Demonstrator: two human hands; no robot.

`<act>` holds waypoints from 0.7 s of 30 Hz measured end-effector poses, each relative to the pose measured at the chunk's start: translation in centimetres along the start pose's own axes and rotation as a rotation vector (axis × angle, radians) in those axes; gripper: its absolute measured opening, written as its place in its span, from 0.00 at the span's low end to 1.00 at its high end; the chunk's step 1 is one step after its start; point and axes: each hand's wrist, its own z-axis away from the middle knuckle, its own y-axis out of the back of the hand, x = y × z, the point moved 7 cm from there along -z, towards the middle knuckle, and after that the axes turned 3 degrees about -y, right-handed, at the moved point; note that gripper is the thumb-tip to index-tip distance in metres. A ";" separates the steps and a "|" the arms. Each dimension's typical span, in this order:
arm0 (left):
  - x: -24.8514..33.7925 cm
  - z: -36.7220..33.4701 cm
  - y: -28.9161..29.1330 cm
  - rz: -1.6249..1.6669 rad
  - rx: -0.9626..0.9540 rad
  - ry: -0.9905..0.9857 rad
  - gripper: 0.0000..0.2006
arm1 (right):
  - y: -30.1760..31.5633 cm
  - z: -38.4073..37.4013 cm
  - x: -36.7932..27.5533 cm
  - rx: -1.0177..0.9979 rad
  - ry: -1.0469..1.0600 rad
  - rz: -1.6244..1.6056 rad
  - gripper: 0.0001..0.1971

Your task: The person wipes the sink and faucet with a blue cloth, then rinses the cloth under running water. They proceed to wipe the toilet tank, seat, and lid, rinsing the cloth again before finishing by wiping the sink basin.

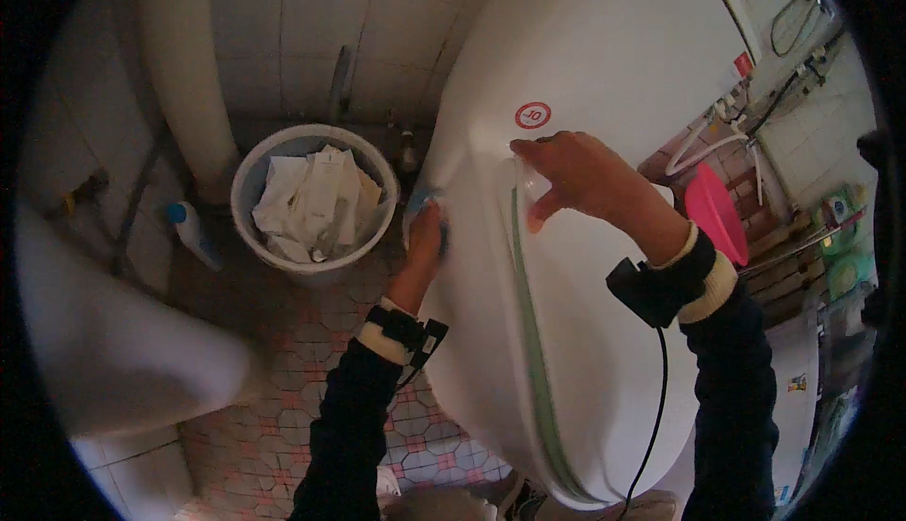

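Observation:
A white toilet (481, 332) with its lid (604, 332) down fills the middle, and a green strip (535, 361) runs along the seat's left edge. My left hand (425, 236) is closed on a blue cloth (420, 200), pressed against the toilet's left side; the cloth is blurred and mostly hidden by my fingers. My right hand (585, 176) lies at the back of the lid near the hinge, thumb and fingers spread apart. Beyond it, a round red-and-white sticker (533, 115) is on the toilet's upright back part.
Left of the toilet stands a white bin (243, 214) full of crumpled paper (311, 195). A white bottle with a blue cap (193, 233) is beside it. A pale pipe (179, 68) runs down the wall. To the right are a pink basin (714, 210) and hoses (694, 139).

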 end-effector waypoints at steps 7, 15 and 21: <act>16.0 5.4 -11.8 -0.177 -0.191 -0.374 0.27 | -1.1 1.5 0.9 0.093 0.048 -0.105 0.38; 24.0 0.0 -23.7 -0.919 0.003 -1.231 0.26 | -5.4 4.4 2.6 -0.048 0.046 -0.114 0.34; 20.2 -4.0 -20.0 -0.741 -0.056 -0.900 0.27 | -6.6 5.1 4.1 -0.147 -0.007 -0.128 0.30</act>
